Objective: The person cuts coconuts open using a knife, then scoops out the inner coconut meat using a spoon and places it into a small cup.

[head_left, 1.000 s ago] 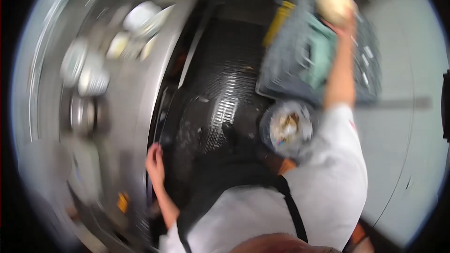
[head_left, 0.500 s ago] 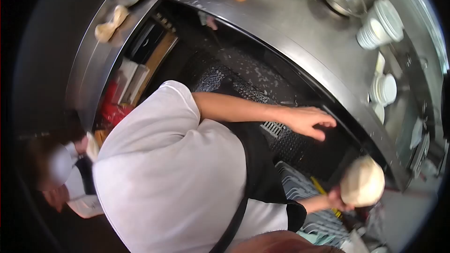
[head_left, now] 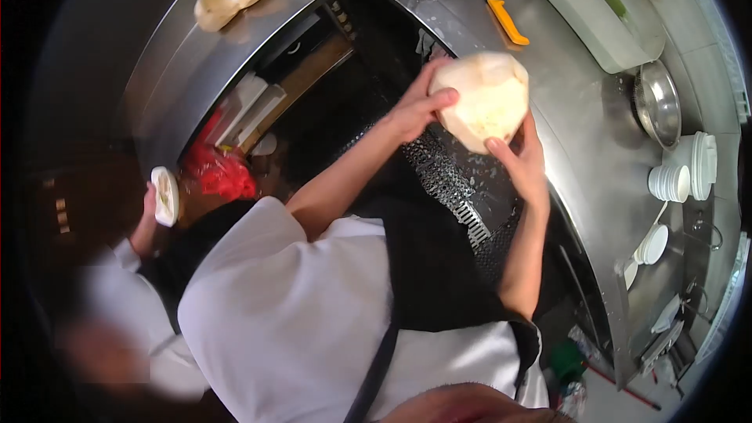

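Observation:
A large pale peeled root vegetable (head_left: 487, 102) is held up in front of the steel counter's edge. My left hand (head_left: 421, 102) grips its left side, thumb on the near face. On its lower right side, my right hand (head_left: 523, 163) holds it, with the thumb in front; some fingers are hidden behind it. Just beyond, on the steel counter (head_left: 548, 70), lies a knife with an orange handle (head_left: 507, 22). Two more pale peeled pieces (head_left: 233, 0) rest on the counter at the upper left.
A pale rectangular tub (head_left: 599, 16), a steel bowl (head_left: 656, 103) and stacked white containers (head_left: 689, 172) stand along the right counter. At the left, a co-worker's hand (head_left: 147, 215) holds a small white dish (head_left: 164, 196). A red plastic bag (head_left: 223, 172) lies beneath the left counter.
The peeled vegetable has moved up from the lower right to the counter's edge. My left hand, free before, now grips it too. The view has turned, and the knife shows more fully.

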Motion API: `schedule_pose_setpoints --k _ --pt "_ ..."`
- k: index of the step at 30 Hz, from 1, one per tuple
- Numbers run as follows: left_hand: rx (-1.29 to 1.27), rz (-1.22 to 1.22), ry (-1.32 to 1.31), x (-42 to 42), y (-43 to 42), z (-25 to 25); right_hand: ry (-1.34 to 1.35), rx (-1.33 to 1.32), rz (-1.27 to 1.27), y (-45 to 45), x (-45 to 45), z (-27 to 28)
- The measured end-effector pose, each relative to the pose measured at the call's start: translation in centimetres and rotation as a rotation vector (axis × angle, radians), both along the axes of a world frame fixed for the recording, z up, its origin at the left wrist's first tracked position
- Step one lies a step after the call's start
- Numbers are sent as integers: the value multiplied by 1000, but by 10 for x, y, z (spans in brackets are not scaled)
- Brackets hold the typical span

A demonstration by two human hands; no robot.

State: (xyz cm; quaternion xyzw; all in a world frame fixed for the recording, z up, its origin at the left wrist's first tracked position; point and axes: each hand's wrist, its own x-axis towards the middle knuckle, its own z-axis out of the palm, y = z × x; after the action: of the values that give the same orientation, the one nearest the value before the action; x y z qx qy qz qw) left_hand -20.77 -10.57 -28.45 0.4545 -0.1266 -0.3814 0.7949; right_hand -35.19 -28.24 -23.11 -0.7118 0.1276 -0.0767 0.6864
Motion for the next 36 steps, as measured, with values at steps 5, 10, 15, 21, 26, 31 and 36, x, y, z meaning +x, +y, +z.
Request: schedule_pose_setpoints --k 5,10,15,21,26,31,36 --pt "228 240 -554 137 33 19 52 -207 47 18 155 -28" --pt "332 256 -680 240 50 -10 122 -175 15 44 264 -43" --pt "553 185 -814 291 57 12 150 -230 117 36 320 -71" --pt "475 198 -582 328 62 7 10 -190 137 8 358 -47" --pt "363 204 -386 320 32 -2 -34 -288 206 -7 395 -63" --pt "516 401 -518 367 35 6 189 187 260 -12 408 -82" --pt "780 342 -895 392 38 20 436 621 289 27 409 -83"
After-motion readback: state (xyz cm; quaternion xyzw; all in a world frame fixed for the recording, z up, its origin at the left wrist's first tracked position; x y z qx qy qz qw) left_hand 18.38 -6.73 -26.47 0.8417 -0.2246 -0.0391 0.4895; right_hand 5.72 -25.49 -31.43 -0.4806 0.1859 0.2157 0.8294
